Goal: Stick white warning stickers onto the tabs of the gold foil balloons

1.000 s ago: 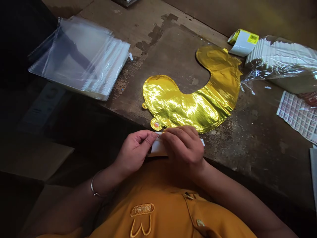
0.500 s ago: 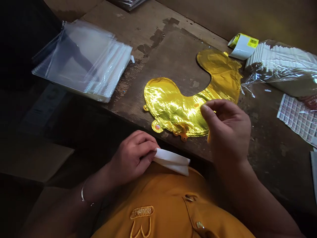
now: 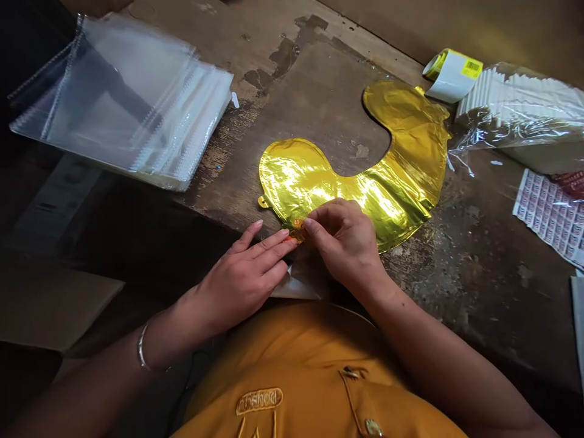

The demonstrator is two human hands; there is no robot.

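Observation:
A gold foil balloon (image 3: 401, 173), flat and curved like a C, lies on the worn dark tabletop. My left hand (image 3: 244, 277) rests with its fingers spread, their tips at the balloon's lower edge. My right hand (image 3: 347, 240) pinches thumb and forefinger together at that same edge, beside a small round orange mark (image 3: 297, 223). What lies between those fingertips is too small to make out. Under the hands, at the table edge, a white piece of paper (image 3: 296, 289) shows in part. A small gold tab (image 3: 263, 201) sticks out at the balloon's left.
Clear plastic sleeves (image 3: 132, 103) are stacked at the left, over the table edge. At the right stand a curled label roll (image 3: 451, 79) and a plastic-wrapped pack of white sticks (image 3: 515, 100). A sheet of small printed stickers (image 3: 552, 210) lies nearer.
My right hand has come down and left onto the balloon's lower edge. My left hand has released its grip on the white paper and spread its fingers by the balloon.

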